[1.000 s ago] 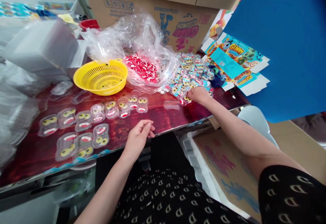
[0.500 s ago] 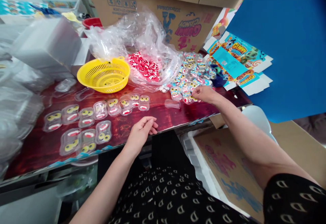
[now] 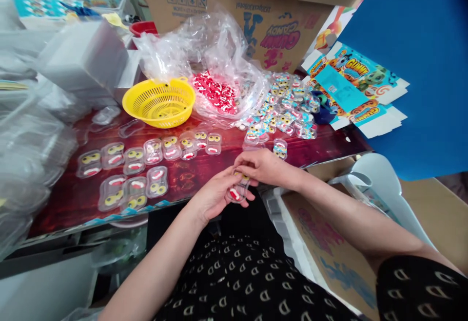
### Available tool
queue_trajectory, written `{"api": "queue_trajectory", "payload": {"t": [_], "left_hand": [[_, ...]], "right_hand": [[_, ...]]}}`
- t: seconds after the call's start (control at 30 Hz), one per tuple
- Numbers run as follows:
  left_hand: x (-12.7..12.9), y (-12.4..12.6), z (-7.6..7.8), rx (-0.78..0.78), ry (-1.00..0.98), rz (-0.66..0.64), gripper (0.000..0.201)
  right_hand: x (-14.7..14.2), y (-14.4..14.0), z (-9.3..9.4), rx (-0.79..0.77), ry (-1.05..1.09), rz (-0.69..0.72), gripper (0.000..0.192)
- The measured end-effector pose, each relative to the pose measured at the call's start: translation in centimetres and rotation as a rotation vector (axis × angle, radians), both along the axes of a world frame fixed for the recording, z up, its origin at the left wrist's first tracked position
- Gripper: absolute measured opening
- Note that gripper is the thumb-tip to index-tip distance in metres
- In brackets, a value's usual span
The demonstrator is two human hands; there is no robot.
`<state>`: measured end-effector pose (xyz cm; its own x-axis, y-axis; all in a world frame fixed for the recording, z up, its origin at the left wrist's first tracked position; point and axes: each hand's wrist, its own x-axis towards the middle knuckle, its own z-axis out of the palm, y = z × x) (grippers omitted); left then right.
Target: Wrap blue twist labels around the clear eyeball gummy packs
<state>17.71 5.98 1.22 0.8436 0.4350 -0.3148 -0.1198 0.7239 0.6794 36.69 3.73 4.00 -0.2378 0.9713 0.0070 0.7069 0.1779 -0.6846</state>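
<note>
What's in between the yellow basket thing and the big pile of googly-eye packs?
In the head view, a crumpled clear plastic bag of small red-and-white pieces lies between the yellow colander and the pile of packs.

Cradling clear waisted plastic pack (image 3: 236, 194) with yellow eyes and red-and-white teeth in bare left hand (image 3: 214, 192), pinching its upper end with bare right hand (image 3: 265, 165), at front edge of glossy dark red tabletop (image 3: 192, 179). To the left, laid flat: long row of similar clear packs (image 3: 134, 161), plus shorter row of three (image 3: 157, 182) nearer the edge. Behind: round yellow plastic colander (image 3: 163, 122), beside crumpled clear plastic bag (image 3: 224, 43) with loose red-and-white pieces (image 3: 215, 92). Further right: heap of blue-labelled packs (image 3: 288, 99); just beyond right wrist, single blue-labelled pack (image 3: 280, 149) apart from heap. Next to heap, flattened blue-and-orange printed box (image 3: 340, 87), against large plain blue panel (image 3: 420, 67). At back, big brown cardboard carton (image 3: 252, 33), print upside down.
</note>
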Motion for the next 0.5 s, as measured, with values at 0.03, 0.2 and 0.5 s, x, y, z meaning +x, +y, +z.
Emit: {"api": "queue_trajectory", "payload": {"t": [0.03, 0.2, 0.5], "left_hand": [[-0.4, 0.0, 0.1, -0.007, 0.011, 0.026, 0.034], [-2.1, 0.2, 0.7, -0.046, 0.101, 0.252, 0.039], [-2.6, 0.7, 0.4, -0.161, 0.052, 0.417, 0.039]], "right_hand": [[0.2, 0.3, -0.3, -0.024, 0.016, 0.017, 0.021], [3.2, 2.4, -2.1, 0.091, -0.451, -0.093, 0.022], [4.3, 4.1, -2.6, 0.047, -0.856, -0.126, 0.028]]}}
